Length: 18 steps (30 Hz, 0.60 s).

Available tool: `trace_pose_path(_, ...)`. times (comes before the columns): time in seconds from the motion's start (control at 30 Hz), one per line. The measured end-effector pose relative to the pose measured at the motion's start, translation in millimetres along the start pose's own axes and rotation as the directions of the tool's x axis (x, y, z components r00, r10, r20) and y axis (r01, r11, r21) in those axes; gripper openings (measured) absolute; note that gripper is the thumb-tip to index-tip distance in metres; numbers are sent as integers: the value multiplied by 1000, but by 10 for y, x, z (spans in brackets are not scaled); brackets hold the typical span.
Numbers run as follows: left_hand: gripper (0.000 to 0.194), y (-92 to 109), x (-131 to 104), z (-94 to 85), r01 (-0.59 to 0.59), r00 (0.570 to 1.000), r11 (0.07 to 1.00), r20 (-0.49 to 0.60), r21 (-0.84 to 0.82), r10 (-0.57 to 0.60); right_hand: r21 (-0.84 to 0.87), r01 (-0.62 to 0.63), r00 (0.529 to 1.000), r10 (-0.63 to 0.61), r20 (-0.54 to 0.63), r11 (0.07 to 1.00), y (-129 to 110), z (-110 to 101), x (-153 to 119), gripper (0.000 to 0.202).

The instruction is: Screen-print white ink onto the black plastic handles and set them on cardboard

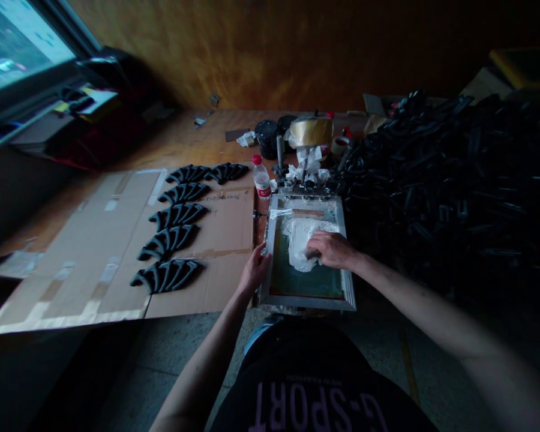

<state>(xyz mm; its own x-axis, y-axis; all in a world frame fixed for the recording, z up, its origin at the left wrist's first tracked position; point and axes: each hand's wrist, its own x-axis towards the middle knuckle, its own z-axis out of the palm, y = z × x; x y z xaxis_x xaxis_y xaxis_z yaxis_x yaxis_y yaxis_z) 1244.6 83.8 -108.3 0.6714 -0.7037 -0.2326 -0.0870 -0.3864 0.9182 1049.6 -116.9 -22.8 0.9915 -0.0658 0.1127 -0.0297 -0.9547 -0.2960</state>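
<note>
A screen printing frame [348, 282] with a silvery metal rim and green mesh lies in front of me. Thick white ink [299, 240] is spread over the upper middle of its mesh. My right hand [333, 249] is closed low over the ink, fingers bent downward. A small greyish edge shows under those fingers, but what it belongs to is too dim to name. At the frame's left rim, my left hand [255, 268] holds on, its thumb side against the metal and part of its fingers hidden. A thin brownish strip [308, 213] lies across the frame's far end.
Curved black ribbed parts [168, 276] lie in rows on flattened cardboard [225, 222] at left. A red-capped bottle [261, 178] stands beyond the frame's left corner, near a tape roll [310, 131] and dark tubs [267, 139]. A big heap of black parts [432, 180] fills the right.
</note>
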Motion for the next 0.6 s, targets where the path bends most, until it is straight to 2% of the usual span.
trace_pose_path(0.1,62,26,-15,-12,14,999,1000,33,-16,-14,-65,-12,993,4,-119,998,-78,168,-83,28)
trace_pose_path(0.2,63,52,-29,-11,26,999,999,46,-25,-25,-2,51,996,-51,-73,999,-135,257,-171,30)
trace_pose_path(0.3,71,180,-72,-47,56,996,994,71,-96,-49,96,-70,990,81,-116,993,-69,106,57,24)
trace_pose_path(0.37,76,368,-131,-113,83,993,982,99,-168,-67,151,-174,959,202,-200,973,80,-117,335,37)
trace_pose_path(0.43,72,632,-197,-199,89,993,972,93,-218,-70,198,-256,910,305,-282,946,319,-380,534,56)
trace_pose_path(0.47,67,783,-220,-240,79,995,970,76,-230,-63,223,-300,873,361,-327,927,462,-501,561,60)
trace_pose_path(0.5,62,938,-230,-275,62,997,968,58,-244,-49,252,-353,820,428,-381,901,608,-599,531,58)
trace_pose_path(0.53,61,1096,-222,-300,35,999,962,46,-271,-23,287,-411,746,500,-440,865,744,-661,450,51)
trace_pose_path(0.6,62,1405,-148,-322,-78,996,932,6,-353,86,352,-500,609,610,-508,792,933,-644,194,35)
